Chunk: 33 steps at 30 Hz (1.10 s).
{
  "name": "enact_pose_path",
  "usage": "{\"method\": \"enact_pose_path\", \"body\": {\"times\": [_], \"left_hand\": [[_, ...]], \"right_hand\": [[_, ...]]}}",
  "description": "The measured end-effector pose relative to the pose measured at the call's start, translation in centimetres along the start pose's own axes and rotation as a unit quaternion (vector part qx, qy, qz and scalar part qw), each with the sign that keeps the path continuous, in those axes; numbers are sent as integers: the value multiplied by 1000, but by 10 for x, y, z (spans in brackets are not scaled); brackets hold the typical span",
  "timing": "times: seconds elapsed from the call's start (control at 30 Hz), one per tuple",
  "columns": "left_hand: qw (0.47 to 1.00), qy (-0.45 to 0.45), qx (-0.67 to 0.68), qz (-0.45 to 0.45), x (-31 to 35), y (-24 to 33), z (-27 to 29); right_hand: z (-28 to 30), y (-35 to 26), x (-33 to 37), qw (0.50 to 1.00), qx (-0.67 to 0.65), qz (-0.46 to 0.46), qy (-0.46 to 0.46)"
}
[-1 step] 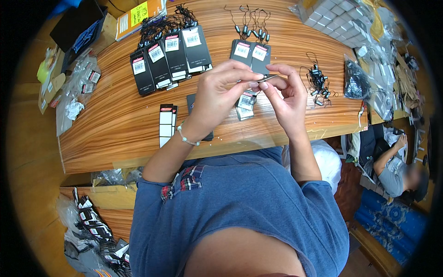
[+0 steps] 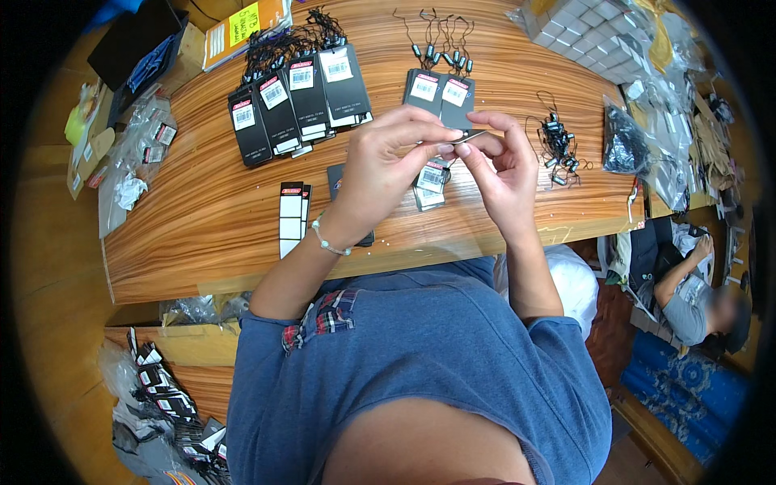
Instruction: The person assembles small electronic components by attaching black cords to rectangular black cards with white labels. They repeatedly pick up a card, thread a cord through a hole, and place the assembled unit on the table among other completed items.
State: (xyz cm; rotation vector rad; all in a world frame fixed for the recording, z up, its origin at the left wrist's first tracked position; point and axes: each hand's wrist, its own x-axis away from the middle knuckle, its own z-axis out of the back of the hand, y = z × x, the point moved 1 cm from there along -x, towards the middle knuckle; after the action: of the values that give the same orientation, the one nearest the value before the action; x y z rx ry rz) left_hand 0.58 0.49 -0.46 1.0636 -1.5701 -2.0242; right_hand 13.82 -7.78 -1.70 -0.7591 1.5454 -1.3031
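My left hand (image 2: 386, 166) and my right hand (image 2: 501, 166) meet over the table, thumbs and forefingers pinched together. Between the fingertips is a thin dark piece (image 2: 470, 137), seen almost edge-on; whether it is a hang tag or a string I cannot tell. Just beneath, small labelled tags (image 2: 430, 196) lie partly hidden by my hands. Two dark grey hang tags (image 2: 423, 87) with black strings lie beyond my fingers. To the right of my right hand is a tangle of loose black strings (image 2: 558, 144). A dark card (image 2: 334, 175) shows partly behind my left wrist.
Rows of black hang tags (image 2: 271, 121) with strings lie at the back left. White-panelled tags (image 2: 291, 220) are near the front edge. Small white boxes (image 2: 578, 36) and a bag of black strings (image 2: 624, 141) stand right. A co-worker (image 2: 691, 303) sits at far right.
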Motion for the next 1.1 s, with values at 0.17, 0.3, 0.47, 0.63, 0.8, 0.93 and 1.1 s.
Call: {"method": "enact_pose_path", "body": {"times": [0.17,0.3,0.47,0.63,0.8,0.93,1.1], "left_hand": [[999,23,-18,-35,-1,0,-5],[992,41,-94,-79,0,-2,-5],[893,54,-327,-304,-4,-7,-2],[884,48,-322,-335,-3,-9,-6],[908,42,-290,-301,3,-10,-4],[899,51,-299,-315,5,-10,0],[897,49,-298,-322,5,-11,0]], "right_hand": [[-1,-2,-3,1000,-29,-7,9],[0,-3,-4,999,-40,-30,-5],[15,0,-9,963,-215,-149,-67],[8,7,-3,980,-166,-103,48],[24,-6,-20,982,-166,-44,78],[23,-11,-18,997,11,-63,-49],[19,-5,-14,996,63,-20,-65]]}}
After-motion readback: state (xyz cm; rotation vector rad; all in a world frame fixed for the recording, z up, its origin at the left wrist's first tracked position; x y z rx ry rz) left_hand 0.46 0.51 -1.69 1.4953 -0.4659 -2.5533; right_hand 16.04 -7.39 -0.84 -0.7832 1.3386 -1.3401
